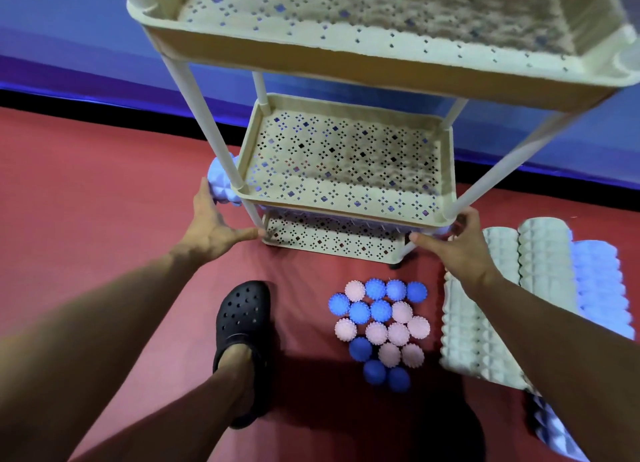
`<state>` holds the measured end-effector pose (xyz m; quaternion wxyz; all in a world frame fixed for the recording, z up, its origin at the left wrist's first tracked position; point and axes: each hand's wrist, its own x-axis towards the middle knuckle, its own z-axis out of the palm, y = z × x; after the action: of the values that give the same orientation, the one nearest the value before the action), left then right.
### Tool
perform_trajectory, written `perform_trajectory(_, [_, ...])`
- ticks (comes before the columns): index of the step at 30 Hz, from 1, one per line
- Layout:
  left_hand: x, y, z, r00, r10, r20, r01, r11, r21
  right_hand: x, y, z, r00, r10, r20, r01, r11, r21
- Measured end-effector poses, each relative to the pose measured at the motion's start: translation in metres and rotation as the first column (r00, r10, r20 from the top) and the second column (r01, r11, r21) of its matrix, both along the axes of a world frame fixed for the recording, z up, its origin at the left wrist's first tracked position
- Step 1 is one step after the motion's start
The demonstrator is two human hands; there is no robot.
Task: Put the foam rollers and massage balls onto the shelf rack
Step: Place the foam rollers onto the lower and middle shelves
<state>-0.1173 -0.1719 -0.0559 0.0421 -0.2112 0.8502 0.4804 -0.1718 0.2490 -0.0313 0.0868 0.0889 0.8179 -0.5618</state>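
It looks like a home exercise corner or small gym room: a red floor covering (104, 184) runs to a blue wall (69, 29) at twelve o'clock, with spiky massage balls (381, 326) and ridged foam rollers (543, 264) (cream and pale blue) lying at three o'clock beside a cream plastic shelf rack (346, 157).

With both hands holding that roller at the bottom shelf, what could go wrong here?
The blue foam roller sticks out past the rack post on the left hand side, so it may jam or slip off the lowest shelf. The right hand pushing could shift the rack. The foot in the black clog stands beside the loose massage balls and might scatter them.
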Motion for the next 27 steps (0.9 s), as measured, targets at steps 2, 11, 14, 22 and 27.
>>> perform_trajectory(2, [0.001, 0.008, 0.0, 0.999, -0.035, -0.03, 0.034, 0.999, -0.018, 0.004, 0.009, -0.002, 1.0, 0.014, 0.013, -0.015, 0.999, 0.04])
perform_trajectory(11, [0.004, 0.029, 0.022, 0.998, -0.015, 0.062, 0.021, 0.995, -0.099, 0.016, 0.021, 0.007, 0.996, 0.073, 0.049, -0.081, 0.973, 0.216])
perform_trajectory(14, [0.025, 0.05, 0.031, 0.984, 0.052, 0.171, -0.033, 0.993, -0.11, 0.034, 0.036, 0.022, 0.99, 0.115, 0.079, -0.134, 0.943, 0.305])
perform_trajectory(22, [0.081, 0.166, 0.05, 0.955, -0.268, 0.128, 0.291, 0.93, -0.223, 0.088, 0.117, 0.079, 0.915, 0.287, 0.285, -0.398, 0.76, 0.513])
perform_trajectory(27, [0.079, 0.262, 0.063, 0.878, -0.468, 0.106, 0.479, 0.861, -0.171, 0.105, 0.18, 0.111, 0.894, 0.184, 0.408, -0.397, 0.747, 0.533])
